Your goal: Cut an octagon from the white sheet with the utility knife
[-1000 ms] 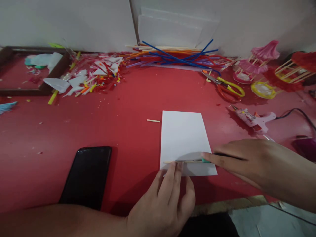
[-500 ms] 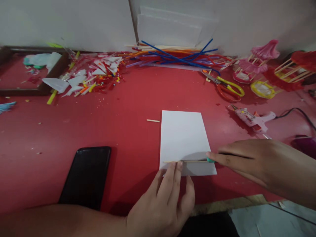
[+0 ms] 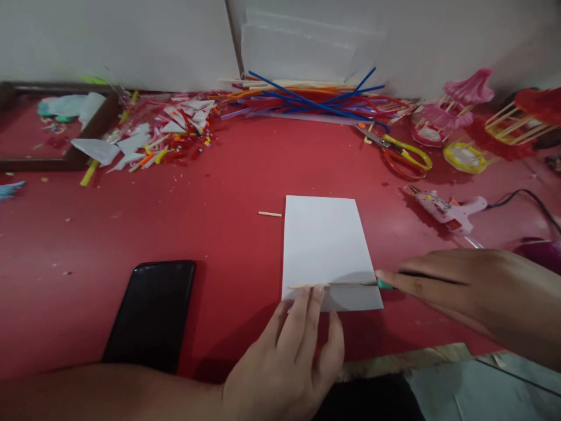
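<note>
At the lower middle of the frame, a thin stick lies left to right on white paper under the unclenched, pressing fingertips of the nearer left hand, while the right hand grasps a green-handled knife roughly in line with it

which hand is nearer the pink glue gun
Right. The right hand is just on the near side of the glue gun; the left hand is farther off to its left, fingertips over the white sheet.
</note>
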{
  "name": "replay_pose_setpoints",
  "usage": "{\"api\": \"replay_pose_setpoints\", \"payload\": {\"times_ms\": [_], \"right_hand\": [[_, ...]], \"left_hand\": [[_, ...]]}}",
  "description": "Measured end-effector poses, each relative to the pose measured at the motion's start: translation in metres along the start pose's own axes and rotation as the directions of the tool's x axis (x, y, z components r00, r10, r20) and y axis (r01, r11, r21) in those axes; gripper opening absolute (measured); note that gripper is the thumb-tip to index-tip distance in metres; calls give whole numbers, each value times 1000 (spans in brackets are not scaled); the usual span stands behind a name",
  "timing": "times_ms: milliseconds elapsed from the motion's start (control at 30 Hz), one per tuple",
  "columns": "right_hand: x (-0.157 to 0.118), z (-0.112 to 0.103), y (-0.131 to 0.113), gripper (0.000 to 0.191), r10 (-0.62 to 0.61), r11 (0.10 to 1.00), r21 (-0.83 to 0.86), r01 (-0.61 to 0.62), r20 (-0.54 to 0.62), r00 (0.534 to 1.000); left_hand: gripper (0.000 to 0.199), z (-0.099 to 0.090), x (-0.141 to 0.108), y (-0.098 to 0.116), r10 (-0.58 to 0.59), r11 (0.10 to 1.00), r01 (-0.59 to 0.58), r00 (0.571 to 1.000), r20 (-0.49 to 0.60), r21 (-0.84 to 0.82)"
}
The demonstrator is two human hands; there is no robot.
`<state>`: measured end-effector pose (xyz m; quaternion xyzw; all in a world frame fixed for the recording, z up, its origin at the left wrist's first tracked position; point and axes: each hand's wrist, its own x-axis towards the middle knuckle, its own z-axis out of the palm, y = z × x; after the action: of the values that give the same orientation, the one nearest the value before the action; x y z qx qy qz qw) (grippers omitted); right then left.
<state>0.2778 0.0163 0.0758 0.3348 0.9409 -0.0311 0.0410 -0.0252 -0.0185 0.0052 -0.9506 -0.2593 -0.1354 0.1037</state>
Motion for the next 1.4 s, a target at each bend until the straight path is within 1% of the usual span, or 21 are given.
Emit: {"api": "replay_pose_setpoints", "payload": {"times_ms": [67, 167, 233, 300, 400, 567, 733, 867, 900, 933, 967, 1033, 1067, 1167, 1233, 1267, 1300, 1367, 1400], "right_hand": [[0, -1, 1, 82, -16, 1000, -20, 16, -12, 1000], [0, -2, 2, 78, -29, 999, -47, 28, -26, 999], [-1, -3, 3, 76, -34, 998, -45, 32, -45, 998], [-4, -2, 4, 77, -25, 999, -34, 24, -46, 999], [-14, 3, 5, 82, -2, 999, -43, 0, -29, 1000], [-32, 14, 6, 84, 29, 991, -128, -28, 7, 1000], [-42, 14, 7, 84, 51, 986, -160, -42, 53, 997], [-52, 19, 10, 80, 119, 988, -104, -113, 50, 992], [-55, 21, 12, 80, 122, 990, -80, -118, 39, 992], [-59, 24, 15, 79, 123, 990, -70, -119, 56, 991], [-64, 26, 17, 78, 115, 991, -62, -115, 7, 993], [-73, 30, 23, 79, 126, 990, -58, -125, 13, 992], [-78, 31, 26, 79, 158, 986, -54, -157, 12, 987], [-93, 32, 36, 70, 232, 973, 1, -232, 14, 973], [-99, 32, 45, 59, 233, 970, 67, -232, 2, 973], [-99, 32, 48, 55, 209, 974, 92, -207, -15, 978], [-98, 31, 51, 49, 218, 971, 106, -213, -35, 975], [-88, 32, 52, 38, 312, 950, 70, -306, -111, 944], [-80, 32, 51, 35, 368, 930, 47, -365, -154, 917]], "left_hand": [[45, 1, 0, 0, 0, 1000, 0, 1000, -11, 1], [45, 1, 0, 0, -3, 1000, 3, 999, -37, -5], [45, 0, 1, 0, -3, 1000, 3, 999, -35, -8], [45, 0, 1, 0, 1, 1000, -2, 1000, -28, -15], [45, 1, 2, -1, 4, 1000, -5, 1000, -25, -26], [45, 1, 1, 0, 1, 1000, -2, 999, -39, -26], [45, 1, 1, 0, 0, 1000, -1, 1000, -23, -27], [47, 1, 1, -1, -3, 1000, 2, 999, -46, -31], [47, 1, 1, -1, -2, 999, 1, 999, -54, -32], [47, 1, 1, -1, -1, 999, -1, 998, -58, -34], [47, 1, 1, -2, -2, 999, 0, 998, -58, -36], [45, 1, 1, -2, -10, 999, 8, 999, -51, -43], [45, 1, 1, -2, -12, 999, 10, 999, -52, -45], [44, 1, 2, -1, -11, 999, 9, 999, -42, -49], [43, 1, 3, -2, -8, 999, 6, 999, -34, -50], [42, 1, 4, -2, -8, 999, 6, 999, -36, -52], [40, 1, 5, -3, -9, 998, 7, 999, -39, -56], [38, 0, 8, -6, -6, 998, 3, 999, -48, -67], [36, 0, 9, -8, -1, 998, -2, 999, -50, -70]]}}
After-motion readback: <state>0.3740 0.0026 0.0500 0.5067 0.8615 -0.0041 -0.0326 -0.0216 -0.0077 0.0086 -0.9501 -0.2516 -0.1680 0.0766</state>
